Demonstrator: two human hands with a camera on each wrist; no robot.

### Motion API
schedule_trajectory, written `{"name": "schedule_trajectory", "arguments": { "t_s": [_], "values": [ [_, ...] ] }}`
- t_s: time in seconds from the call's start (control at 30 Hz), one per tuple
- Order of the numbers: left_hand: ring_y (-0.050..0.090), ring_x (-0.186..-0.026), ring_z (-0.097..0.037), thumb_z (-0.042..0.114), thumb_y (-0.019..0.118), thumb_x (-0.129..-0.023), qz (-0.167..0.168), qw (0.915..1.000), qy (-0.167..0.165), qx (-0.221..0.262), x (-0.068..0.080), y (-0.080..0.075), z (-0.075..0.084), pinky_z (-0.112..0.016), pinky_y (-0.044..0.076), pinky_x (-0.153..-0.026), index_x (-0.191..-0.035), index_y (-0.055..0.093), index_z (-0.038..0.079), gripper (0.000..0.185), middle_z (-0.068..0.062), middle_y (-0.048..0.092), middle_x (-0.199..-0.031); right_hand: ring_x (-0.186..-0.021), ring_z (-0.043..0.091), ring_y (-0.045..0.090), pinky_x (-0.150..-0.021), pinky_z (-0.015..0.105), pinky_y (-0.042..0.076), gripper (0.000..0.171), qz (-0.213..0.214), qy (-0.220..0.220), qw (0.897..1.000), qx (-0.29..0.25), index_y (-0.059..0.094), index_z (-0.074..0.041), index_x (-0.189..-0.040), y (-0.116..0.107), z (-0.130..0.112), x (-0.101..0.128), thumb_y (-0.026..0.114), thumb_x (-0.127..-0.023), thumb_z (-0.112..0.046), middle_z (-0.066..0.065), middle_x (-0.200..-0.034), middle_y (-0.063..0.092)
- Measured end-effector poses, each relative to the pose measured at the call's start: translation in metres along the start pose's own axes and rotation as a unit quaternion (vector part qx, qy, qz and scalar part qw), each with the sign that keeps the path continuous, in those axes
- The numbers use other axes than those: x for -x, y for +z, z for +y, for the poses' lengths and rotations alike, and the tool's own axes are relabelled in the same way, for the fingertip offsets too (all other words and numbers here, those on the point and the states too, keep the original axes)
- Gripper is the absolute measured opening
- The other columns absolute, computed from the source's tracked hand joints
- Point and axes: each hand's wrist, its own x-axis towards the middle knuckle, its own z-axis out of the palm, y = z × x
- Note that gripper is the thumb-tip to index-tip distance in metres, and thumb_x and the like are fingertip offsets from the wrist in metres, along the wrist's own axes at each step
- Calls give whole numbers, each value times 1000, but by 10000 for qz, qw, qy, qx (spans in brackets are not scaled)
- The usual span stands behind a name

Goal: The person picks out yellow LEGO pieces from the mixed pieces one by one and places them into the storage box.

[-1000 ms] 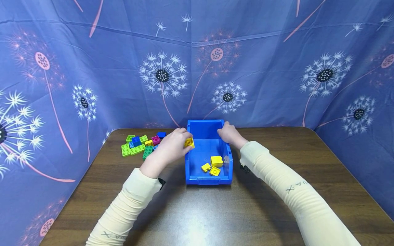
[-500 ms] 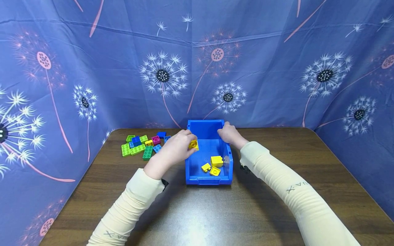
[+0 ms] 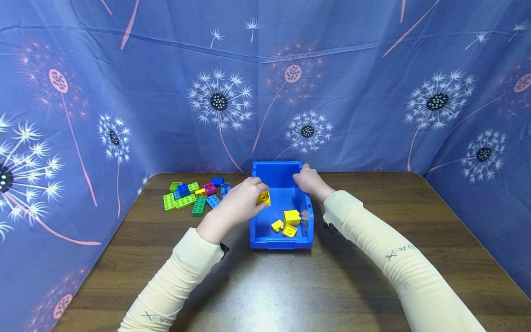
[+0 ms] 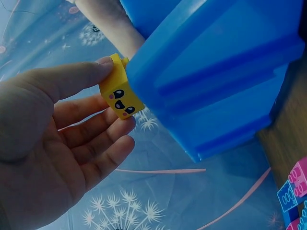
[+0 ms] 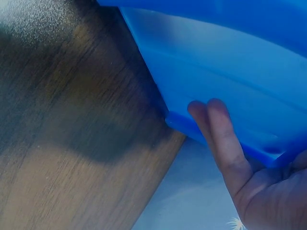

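My left hand pinches a yellow toy building brick between thumb and fingers, over the left wall of the blue plastic bin. A smiling face is printed on the brick, as the left wrist view shows. My right hand grips the bin's right wall near the back, with fingers against the outer side. On the bin's floor lie a larger yellow brick and two smaller ones, a studded yellow brick and an upturned yellow brick.
Left of the bin is a loose group of bricks: a lime brick, a green brick, a pink brick, a yellow brick and several blue ones. Everything stands on a dark wooden table before a blue dandelion-print curtain.
My left hand has moved right and slightly down with the yellow brick, from the bin's left rim to just inside it. My right hand and the bin have stayed still.
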Motion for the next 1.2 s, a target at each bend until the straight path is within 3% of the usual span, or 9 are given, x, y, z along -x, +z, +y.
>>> {"name": "schedule_trajectory", "arguments": {
  "t_s": [0.63, 1.2],
  "values": [
    [57, -96, -13, 30, 74, -82, -281, 9995, 136, -37, -3, 11, 6, -24, 52, -83, -115, 66, 12, 38, -1, 63, -101, -108, 39, 57, -91, 51, 49, 60, -19, 22, 10000, -74, 17, 11, -141, 0, 1, -1, 35, -99, -28, 32, -133, 43],
    [56, -95, -13, 29, 73, -83, -337, 9987, 380, -4, -5, 23, 9, -24, 53, -82, -113, 66, 11, 36, -2, 64, -103, -119, 43, 51, -94, 54, 44, 60, -98, 65, 9998, -154, 14, 9, -143, -1, 2, -3, 34, -100, -29, 31, -139, 38]
  ]
}}
